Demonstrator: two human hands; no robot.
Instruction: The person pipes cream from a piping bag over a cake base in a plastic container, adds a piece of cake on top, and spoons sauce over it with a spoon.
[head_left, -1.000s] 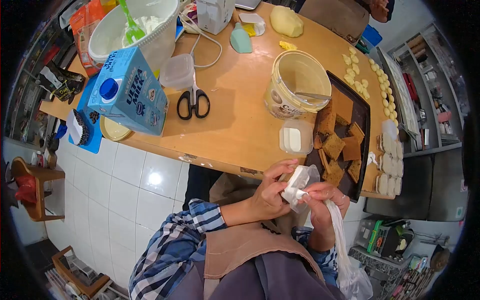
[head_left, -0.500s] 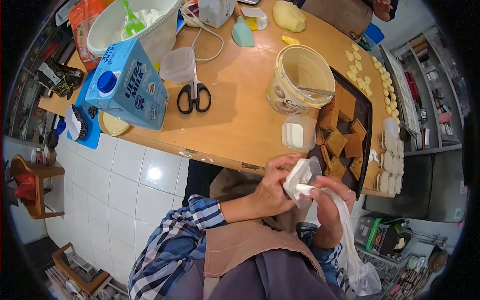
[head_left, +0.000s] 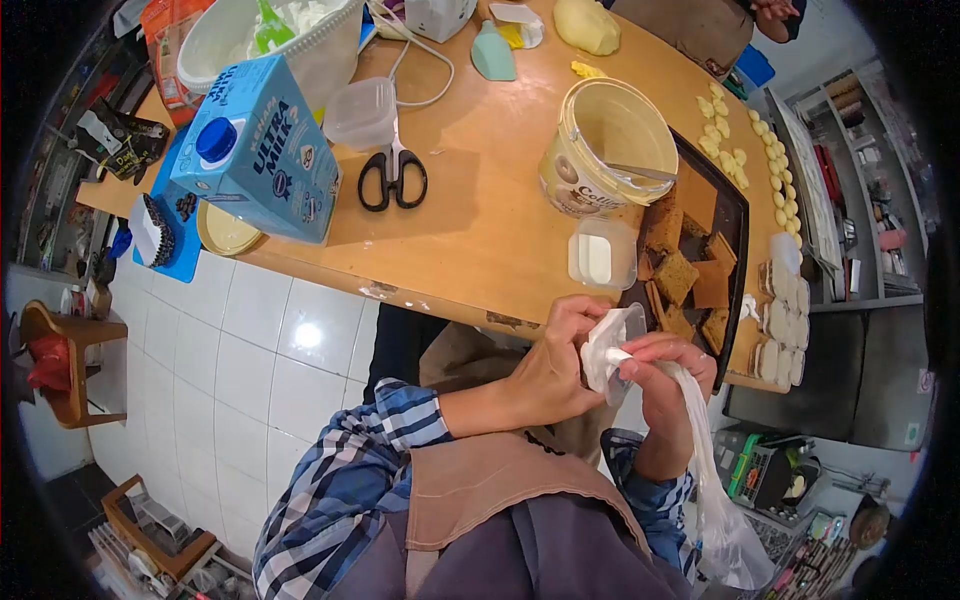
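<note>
Over the table's front edge, my left hand [head_left: 555, 368] is closed around a small clear plastic container [head_left: 634, 324] with white cream [head_left: 603, 352] in it, tilted on its side. My right hand [head_left: 672, 385] pinches a piping bag [head_left: 703, 480] near its tip, which meets the cream at the container's opening. The bag's long, mostly flat tail hangs down past my right wrist. Just beyond my hands sits another clear container [head_left: 618, 240] with a white slab in it. Beside that, cut brown cake pieces [head_left: 676, 278] lie on a dark tray [head_left: 742, 240].
A cream-coloured tub [head_left: 560, 165] with a utensil across its rim stands behind. Left are a milk carton [head_left: 262, 160], scissors [head_left: 392, 182], a lidded container [head_left: 362, 112] and a white basin [head_left: 330, 45]. Filled containers [head_left: 780, 325] line the right edge. Another person's hand [head_left: 775, 10] shows at top right.
My left hand and the container have shifted slightly right. My right hand keeps its pinch on the piping bag. The table scene has shifted a little with the head.
</note>
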